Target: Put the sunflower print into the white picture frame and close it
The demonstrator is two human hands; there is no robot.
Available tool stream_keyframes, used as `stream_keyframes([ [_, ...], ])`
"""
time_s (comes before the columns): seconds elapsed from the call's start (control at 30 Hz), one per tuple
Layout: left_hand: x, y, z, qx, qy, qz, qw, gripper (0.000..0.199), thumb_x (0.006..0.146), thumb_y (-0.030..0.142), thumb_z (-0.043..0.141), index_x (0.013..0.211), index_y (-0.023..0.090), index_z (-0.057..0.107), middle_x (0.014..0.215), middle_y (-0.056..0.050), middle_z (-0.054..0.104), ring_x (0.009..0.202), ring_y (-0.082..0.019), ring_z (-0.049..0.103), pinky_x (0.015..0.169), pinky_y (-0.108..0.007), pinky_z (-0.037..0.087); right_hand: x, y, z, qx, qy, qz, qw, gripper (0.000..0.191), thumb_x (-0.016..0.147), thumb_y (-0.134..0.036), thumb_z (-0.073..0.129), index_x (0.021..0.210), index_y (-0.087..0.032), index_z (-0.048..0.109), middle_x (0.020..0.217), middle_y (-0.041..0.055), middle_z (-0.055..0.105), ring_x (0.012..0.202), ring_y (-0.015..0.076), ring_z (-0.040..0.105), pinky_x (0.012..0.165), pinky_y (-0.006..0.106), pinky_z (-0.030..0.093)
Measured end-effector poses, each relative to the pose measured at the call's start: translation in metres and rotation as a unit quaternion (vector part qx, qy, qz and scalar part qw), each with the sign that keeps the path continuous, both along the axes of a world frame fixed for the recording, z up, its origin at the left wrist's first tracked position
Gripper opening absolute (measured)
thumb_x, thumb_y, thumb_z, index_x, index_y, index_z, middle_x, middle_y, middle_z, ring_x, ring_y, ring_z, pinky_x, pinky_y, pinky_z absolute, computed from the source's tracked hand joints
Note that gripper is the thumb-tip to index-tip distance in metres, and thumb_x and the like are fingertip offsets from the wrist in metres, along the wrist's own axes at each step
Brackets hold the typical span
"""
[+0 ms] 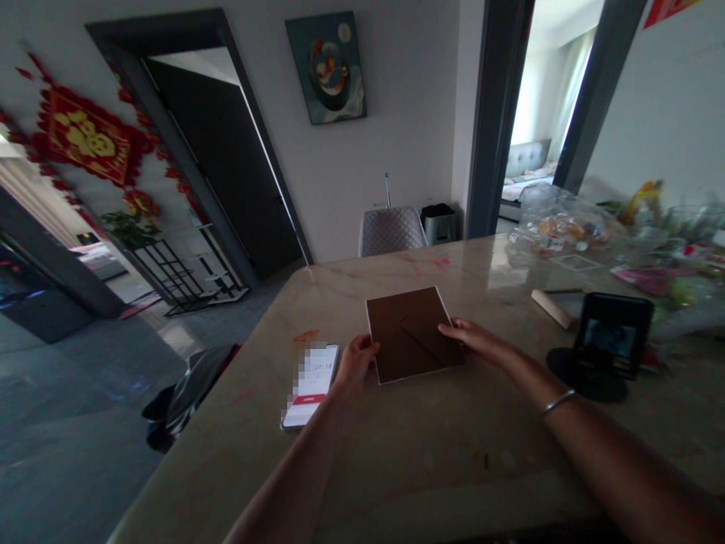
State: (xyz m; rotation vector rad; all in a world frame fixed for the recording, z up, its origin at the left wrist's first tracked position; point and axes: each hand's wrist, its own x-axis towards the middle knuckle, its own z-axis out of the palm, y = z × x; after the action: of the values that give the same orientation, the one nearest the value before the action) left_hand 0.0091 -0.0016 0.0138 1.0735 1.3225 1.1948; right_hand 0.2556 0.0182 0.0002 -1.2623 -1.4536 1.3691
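A flat, rectangular brown board (411, 344) with thin white edges is held between my two hands, tilted slightly over the table. A thin dark angled line runs across its face; whether it is a cut or a flap I cannot tell. My left hand (356, 363) grips its left edge, thumb on the front and fingers behind. On the opposite edge, my right hand (467, 338) pinches it the same way, with a silver bangle (559, 401) on that forearm. Just left of my left hand lies a phone (311, 387) with a lit screen.
The stone-patterned table (430, 468) carries a black stand with a screen (612, 332) at the right. Beyond it are a wooden roller-like piece (552, 308) and clear plastic bags (566, 219). A quilted chair (393, 230) stands behind the far edge; dark cloth (195, 389) hangs at the left.
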Motion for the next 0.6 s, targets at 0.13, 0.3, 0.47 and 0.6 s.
stream_keyframes([
  [0.13,-0.007,0.006,-0.004,0.014,-0.002,0.037,0.999,0.020,0.064,0.023,0.061,0.083,0.017,0.060,0.084,-0.004,0.064,0.066,-0.012,0.057,0.055,-0.021,0.040,0.000,0.001,-0.005,-0.001,-0.031,0.041,0.999,0.042,0.068,-0.045,0.061,0.097,-0.016,0.055,0.103,0.0091,0.062,0.090,0.0231,0.057,0.074,0.035,0.045],
  [0.3,-0.005,0.008,-0.009,0.020,0.017,0.041,0.999,0.028,0.062,0.040,0.065,0.074,0.015,0.061,0.072,-0.003,0.064,0.060,-0.012,0.056,0.052,-0.022,0.040,0.004,0.004,-0.006,0.017,-0.036,0.038,0.998,0.043,0.067,-0.044,0.062,0.098,-0.015,0.055,0.103,0.0091,0.062,0.090,0.0217,0.057,0.077,0.034,0.044],
  [0.47,-0.003,0.008,-0.003,0.019,-0.048,0.051,0.997,0.040,0.064,0.053,0.061,0.076,0.015,0.062,0.078,-0.006,0.066,0.065,-0.015,0.060,0.056,-0.024,0.045,0.004,-0.006,0.005,-0.026,-0.009,0.149,0.988,0.048,0.063,-0.044,0.066,0.101,-0.015,0.055,0.103,0.0087,0.061,0.082,0.0186,0.057,0.064,0.029,0.045],
  [0.6,-0.007,0.012,-0.001,0.042,-0.107,0.090,0.989,0.038,0.058,0.045,0.068,0.078,0.015,0.061,0.077,-0.005,0.066,0.064,-0.015,0.060,0.058,-0.024,0.046,0.004,-0.013,0.012,-0.057,-0.024,0.234,0.970,0.046,0.062,-0.043,0.068,0.097,-0.015,0.058,0.096,0.0056,0.063,0.077,0.0156,0.057,0.062,0.026,0.043],
])
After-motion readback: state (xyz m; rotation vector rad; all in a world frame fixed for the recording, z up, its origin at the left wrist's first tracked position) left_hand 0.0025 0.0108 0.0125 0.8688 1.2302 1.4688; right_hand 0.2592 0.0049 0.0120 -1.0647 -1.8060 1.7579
